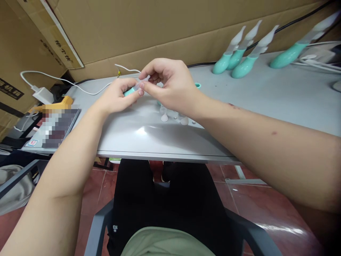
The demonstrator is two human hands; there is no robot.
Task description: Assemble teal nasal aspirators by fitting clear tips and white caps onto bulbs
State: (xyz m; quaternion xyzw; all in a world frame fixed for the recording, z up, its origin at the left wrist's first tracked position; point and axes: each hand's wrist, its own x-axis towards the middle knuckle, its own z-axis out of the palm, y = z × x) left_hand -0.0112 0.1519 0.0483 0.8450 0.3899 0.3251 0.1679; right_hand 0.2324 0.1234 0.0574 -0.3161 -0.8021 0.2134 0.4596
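Observation:
In the head view, my left hand (119, 96) grips a small teal nasal aspirator (130, 91) above the grey table. Fingertips of my right hand (174, 85) pinch its clear front end (146, 79), close to my left thumb. Most of the body is hidden inside my left hand. Beneath my right wrist lie small white cup-shaped tips (164, 117) and several little clear parts. A teal ring-like part (197, 85) shows just beyond that wrist; other pieces there are partly covered by the hand.
Several teal aspirators with whitish nozzles (245, 65) stand at the back right, one (289, 55) further right near white cables. At left are a white power adapter (44, 95), its cord, a yellow object (66, 102) and a flat dark-screened device (60, 128). Cardboard (128, 32) walls the back.

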